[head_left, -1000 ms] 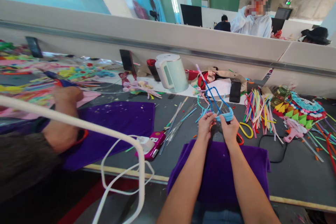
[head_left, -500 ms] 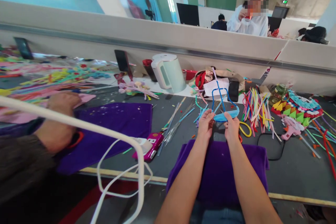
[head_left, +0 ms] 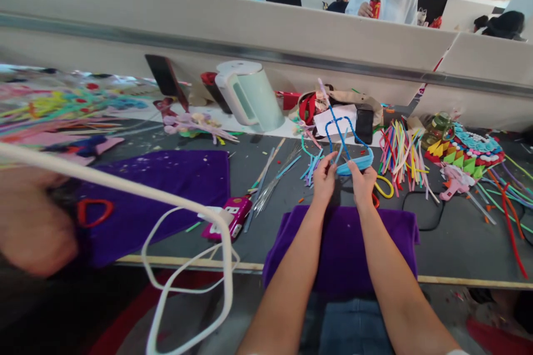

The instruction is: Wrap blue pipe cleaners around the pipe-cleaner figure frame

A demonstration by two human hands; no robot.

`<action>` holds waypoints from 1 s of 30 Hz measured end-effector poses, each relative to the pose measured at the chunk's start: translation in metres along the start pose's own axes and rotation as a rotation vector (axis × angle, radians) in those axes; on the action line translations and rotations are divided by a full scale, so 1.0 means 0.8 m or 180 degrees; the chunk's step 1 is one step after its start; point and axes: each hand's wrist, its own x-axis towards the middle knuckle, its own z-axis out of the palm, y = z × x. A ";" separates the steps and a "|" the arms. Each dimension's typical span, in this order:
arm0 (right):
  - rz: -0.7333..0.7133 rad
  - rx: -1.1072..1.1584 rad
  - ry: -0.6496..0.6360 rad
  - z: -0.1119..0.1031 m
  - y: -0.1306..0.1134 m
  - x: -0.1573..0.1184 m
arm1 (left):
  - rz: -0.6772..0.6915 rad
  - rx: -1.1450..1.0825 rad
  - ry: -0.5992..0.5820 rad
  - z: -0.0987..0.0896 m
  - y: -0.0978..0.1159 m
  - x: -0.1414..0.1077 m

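Observation:
Between my hands is a blue pipe-cleaner frame (head_left: 343,133), with a loop at its top and a pale tip on its long stem. Its lower part is a light blue oval piece (head_left: 358,163). My left hand (head_left: 325,177) is closed on the left side of the frame, thumb and fingers pinched together. Closed on the light blue oval piece, my right hand (head_left: 361,180) holds it from below. Both forearms pass over a folded purple cloth (head_left: 341,233) at the table's edge.
A mint kettle (head_left: 254,97), a black phone (head_left: 364,125) and a bundle of coloured pipe cleaners (head_left: 403,152) stand or lie behind. At right is a pink glue gun (head_left: 453,180). A white cable (head_left: 166,191) crosses the left, near a co-worker's blurred arm (head_left: 33,222).
The view has tilted down, shifting the scene upward. The frame's stem leans more to the left. The co-worker's arm at left has moved left, uncovering red scissor handles. The person opposite has lowered the red can.

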 end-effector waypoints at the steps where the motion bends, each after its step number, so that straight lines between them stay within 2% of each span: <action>1: -0.0072 -0.0127 -0.0038 -0.001 -0.001 0.000 | -0.0205 -0.0224 0.0079 0.001 0.001 0.000; 4: -0.0216 -0.0385 -0.0089 -0.004 -0.005 -0.002 | -0.0870 -0.0898 0.0354 0.003 0.005 -0.001; 6: -0.0229 -0.0411 -0.0067 -0.005 -0.007 -0.002 | -0.1008 -0.0994 0.0356 0.004 0.007 -0.002; 11: -0.0043 -0.0066 0.0060 -0.004 -0.001 0.000 | -0.0736 -0.0780 0.0174 0.004 0.005 -0.003; 19: 0.0312 0.0621 0.0237 -0.001 0.009 0.006 | -0.0375 -0.0488 0.0331 0.004 -0.004 -0.003; 25: 0.0105 0.0232 0.0255 0.000 0.001 0.000 | -0.0236 -0.0455 0.0554 0.005 0.004 -0.005; 30: -0.0205 -0.0158 0.0312 0.001 -0.004 -0.008 | -0.0436 -0.0758 0.0599 0.009 0.007 -0.007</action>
